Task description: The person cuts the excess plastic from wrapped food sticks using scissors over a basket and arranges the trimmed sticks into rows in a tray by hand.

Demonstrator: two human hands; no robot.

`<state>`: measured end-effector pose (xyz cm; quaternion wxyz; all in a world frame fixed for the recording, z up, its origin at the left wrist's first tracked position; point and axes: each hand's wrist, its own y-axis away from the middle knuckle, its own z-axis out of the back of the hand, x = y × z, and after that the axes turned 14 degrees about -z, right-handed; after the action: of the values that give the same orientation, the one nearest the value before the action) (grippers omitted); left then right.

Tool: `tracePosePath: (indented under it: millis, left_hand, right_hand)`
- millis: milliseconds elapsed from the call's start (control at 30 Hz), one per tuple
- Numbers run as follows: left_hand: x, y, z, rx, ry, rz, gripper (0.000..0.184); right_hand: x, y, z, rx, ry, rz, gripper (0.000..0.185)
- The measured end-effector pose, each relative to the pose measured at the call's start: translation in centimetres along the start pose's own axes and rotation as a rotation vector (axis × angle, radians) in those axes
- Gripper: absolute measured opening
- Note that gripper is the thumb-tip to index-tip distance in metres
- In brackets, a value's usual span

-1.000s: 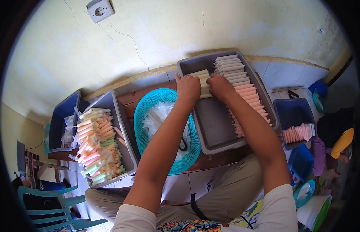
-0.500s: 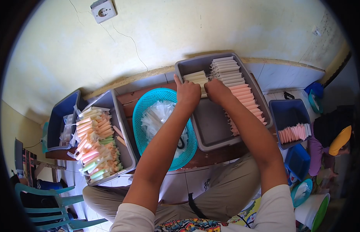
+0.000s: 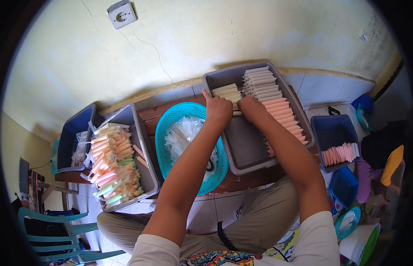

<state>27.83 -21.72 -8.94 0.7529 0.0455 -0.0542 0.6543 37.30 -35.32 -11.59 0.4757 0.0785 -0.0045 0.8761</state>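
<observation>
My left hand (image 3: 219, 111) and my right hand (image 3: 252, 109) are side by side over the grey tray (image 3: 242, 153). Both are closed at the ends of a cream-coloured ice pop in a plastic tube (image 3: 236, 113), which shows in the gap between them; my fingers hide its ends. The left index finger sticks out towards the tray's left rim. Just beyond my hands lies a stack of cream ice pops (image 3: 227, 91). Along the tray's right side runs a row of white ice pops (image 3: 264, 84), then pink ice pops (image 3: 283, 113) nearer me.
A turquoise basket (image 3: 160, 133) with clear plastic bags (image 3: 182, 135) stands left of the tray. Further left, another grey tray (image 3: 149, 181) holds bagged coloured ice pops (image 3: 111, 164), beside a blue bin (image 3: 66, 146). At right are a dark blue bin (image 3: 328, 126) and another person (image 3: 381, 155).
The view has shifted slightly. My hands have come a little towards me over the tray, and more of the cream ice pop shows between them.
</observation>
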Motion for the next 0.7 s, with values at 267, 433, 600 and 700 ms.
tracePosePath:
  millis: [267,433,600,700]
  left_hand:
    - [0.2,-0.3,-0.5,0.006,0.019,0.032,0.019]
    - [0.1,0.6,-0.9,-0.355,0.268,0.127,0.02]
    - [0.1,0.3,-1.0,-0.398,0.177,0.117,0.029]
    - [0.2,0.2,-1.0,-0.347,0.188,0.124,0.036]
  right_hand:
    - [0.0,0.0,-0.2,-0.061,-0.002,0.02,0.02]
    - [0.4,0.8,3.1,-0.062,-0.003,0.042,0.019]
    - [0.2,-0.4,2.1,-0.206,-0.12,0.037,0.017]
    - [0.0,-1.4,1.4,-0.265,-0.172,0.051,0.019]
